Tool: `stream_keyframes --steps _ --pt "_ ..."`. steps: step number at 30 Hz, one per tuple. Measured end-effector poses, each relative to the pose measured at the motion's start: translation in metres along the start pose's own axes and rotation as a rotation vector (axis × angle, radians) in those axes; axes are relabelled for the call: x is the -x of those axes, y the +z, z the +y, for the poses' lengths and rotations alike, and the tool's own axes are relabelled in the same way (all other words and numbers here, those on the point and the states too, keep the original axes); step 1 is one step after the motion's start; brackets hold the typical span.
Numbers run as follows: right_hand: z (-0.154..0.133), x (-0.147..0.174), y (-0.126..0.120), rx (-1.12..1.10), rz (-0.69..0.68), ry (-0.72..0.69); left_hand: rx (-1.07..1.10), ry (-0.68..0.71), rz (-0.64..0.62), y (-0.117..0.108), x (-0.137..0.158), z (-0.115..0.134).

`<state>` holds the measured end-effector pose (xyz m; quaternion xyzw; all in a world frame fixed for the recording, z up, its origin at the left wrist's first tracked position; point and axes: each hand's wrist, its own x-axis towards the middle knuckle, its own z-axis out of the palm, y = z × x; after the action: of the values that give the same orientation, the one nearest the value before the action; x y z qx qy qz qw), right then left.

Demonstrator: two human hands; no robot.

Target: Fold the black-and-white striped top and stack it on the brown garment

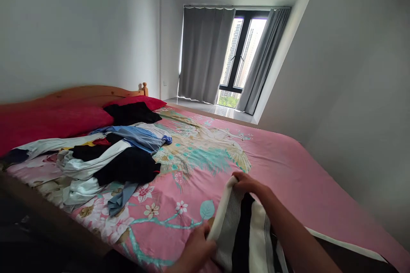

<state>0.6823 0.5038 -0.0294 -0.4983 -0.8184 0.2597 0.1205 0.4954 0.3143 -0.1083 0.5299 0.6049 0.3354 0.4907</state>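
Two hands, left [195,249] and right [248,184], gripping one black-and-white striped folded garment [241,230]; far left, one heap of mixed clothes [112,158] (uncounted); two red pillows [51,121] on pink floral bed [288,166].

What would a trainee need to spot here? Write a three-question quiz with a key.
1. True or false: both hands grip the striped garment.
2. Where is the clothes pile? A) floor B) bed, to the person's left C) windowsill
3. Fill in: the curtains are ____ in colour.

Key: 1 true: the left hand holds its near edge, the right hand its far edge. 2 B, on the pink bedsheet. 3 grey.
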Motion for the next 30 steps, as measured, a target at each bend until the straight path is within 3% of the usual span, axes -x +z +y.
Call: stream_keyframes --steps 1,5,8,11,16,19,22,28,30 --pt "0.0 0.003 -0.023 -0.031 0.08 -0.027 -0.108 0.053 0.121 -0.016 -0.006 0.022" --pt "0.001 0.017 -0.105 -0.101 0.394 -0.131 -0.385 0.315 0.344 -0.08 -0.03 0.122" --pt "0.003 0.038 -0.115 -0.097 0.559 -0.192 -0.587 0.492 0.487 -0.102 -0.039 0.155" --pt "0.018 0.066 -0.064 -0.066 0.657 -0.235 -0.706 0.55 0.533 -0.097 -0.039 0.122" --pt "0.064 0.127 0.083 -0.015 0.601 -0.217 -0.752 0.534 0.337 -0.066 -0.019 -0.009" --pt "0.077 0.159 0.141 -0.036 0.625 -0.133 -0.722 0.537 0.304 -0.055 -0.006 -0.061" --pt "0.074 0.179 0.159 -0.039 0.676 -0.11 -0.691 0.574 0.351 -0.052 0.001 -0.08" --pt "0.061 0.221 0.164 -0.04 0.661 -0.117 -0.628 0.588 0.28 -0.059 0.03 -0.091" --pt "0.059 0.231 0.164 -0.094 0.675 -0.062 -0.544 0.556 0.289 -0.062 0.04 -0.092"
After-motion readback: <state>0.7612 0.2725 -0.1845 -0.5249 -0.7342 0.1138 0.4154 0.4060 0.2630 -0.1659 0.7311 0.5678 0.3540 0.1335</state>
